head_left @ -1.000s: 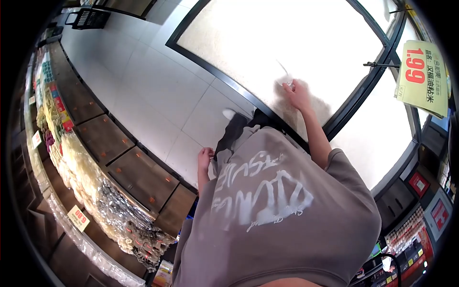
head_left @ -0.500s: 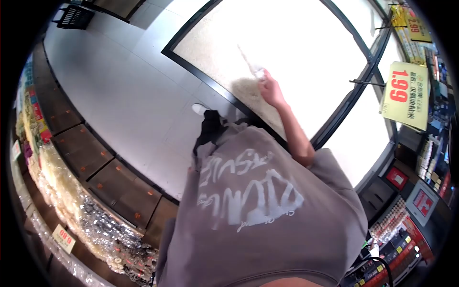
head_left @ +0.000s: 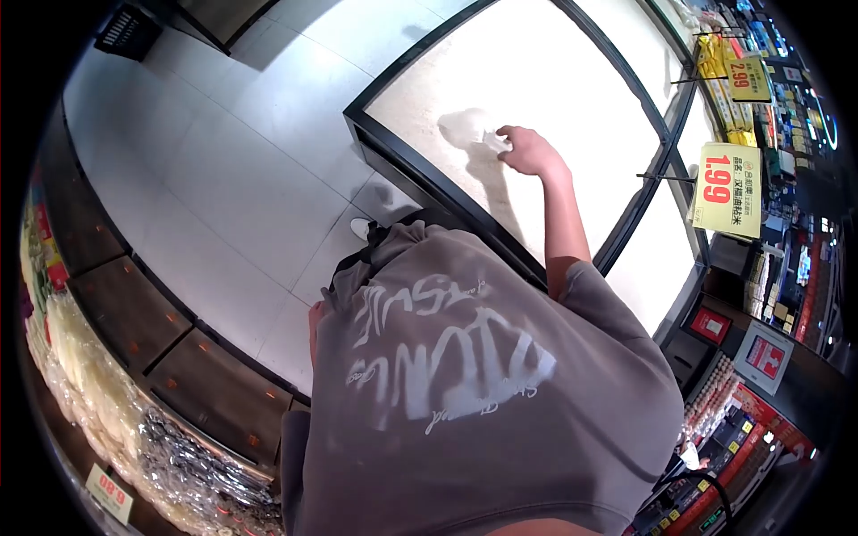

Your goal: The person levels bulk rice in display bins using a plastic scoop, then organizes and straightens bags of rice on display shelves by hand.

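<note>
My right hand (head_left: 534,154) is closed around the short handle of a white scoop (head_left: 466,130), its pale bowl pointing left. The scoop is above or on white rice (head_left: 563,80) in a black-framed bin (head_left: 393,147); the glare hides whether the two touch. Shadows of the hand and scoop fall on the rice. Only a sliver of my left hand (head_left: 315,323) shows beside the grey shirt, low at my left side, with its fingers hidden.
Yellow price cards (head_left: 728,189) hang over the dividers on the right. Packaged goods (head_left: 107,375) line a dark shelf at left, with a price tag (head_left: 110,493). A black basket (head_left: 128,32) stands on the tiled floor (head_left: 223,161), top left.
The scoop has turned from a thin edge-on outline to showing its broad bowl. My right hand has shifted slightly right. My left hand's edge has come into view, and the camera view has shifted.
</note>
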### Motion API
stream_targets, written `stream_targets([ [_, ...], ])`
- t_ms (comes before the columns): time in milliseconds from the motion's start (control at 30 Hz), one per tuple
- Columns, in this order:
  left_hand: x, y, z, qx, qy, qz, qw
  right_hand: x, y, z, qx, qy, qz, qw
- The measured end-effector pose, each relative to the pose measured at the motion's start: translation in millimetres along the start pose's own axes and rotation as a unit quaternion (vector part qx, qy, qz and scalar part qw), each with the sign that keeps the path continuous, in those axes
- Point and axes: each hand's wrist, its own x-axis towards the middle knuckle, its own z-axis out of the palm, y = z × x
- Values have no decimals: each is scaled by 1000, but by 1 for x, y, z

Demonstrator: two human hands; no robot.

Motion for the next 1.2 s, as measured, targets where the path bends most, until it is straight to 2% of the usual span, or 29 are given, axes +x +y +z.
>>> stream_targets([
  [100,-10,-49,-8,24,-42,-71,996,7,-17,-19,20,11,84,996],
  [167,-6,-76,-11,39,-58,-87,994,15,-19,-21,28,12,99,995],
  [233,6,-104,-12,63,-71,-85,992,17,-27,-27,18,16,97,995],
  [333,28,-141,-10,130,-89,-24,987,12,-37,-36,52,-12,113,992],
  [367,25,-130,-15,-25,-39,-86,995,11,-37,-37,55,-20,105,993],
  [400,28,-115,-17,-26,-38,-82,996,12,-36,-39,59,-26,98,993],
  [467,25,-60,-30,-80,-16,-225,971,20,-31,-36,57,-11,95,994],
  [500,24,-42,-34,-87,-18,-243,966,21,-35,-37,57,-15,113,992],
  [600,31,-28,-38,-66,-48,-195,977,31,-43,-27,67,-10,140,988],
  [667,40,-25,-40,-43,-67,-158,984,54,-39,-7,58,22,125,990],
  [733,49,-22,-47,-25,-87,-138,986,86,-29,32,-1,62,130,990],
  [800,59,-16,-58,-11,-100,-126,987,100,-41,49,3,69,181,981],
  [1000,107,7,-99,5,-116,-105,988,100,-44,56,70,112,205,970],
  [1133,143,36,-140,-19,-97,-111,989,123,-17,82,94,112,264,953],
  [1200,160,57,-161,-46,-73,-124,988,138,9,68,177,16,294,939],
])
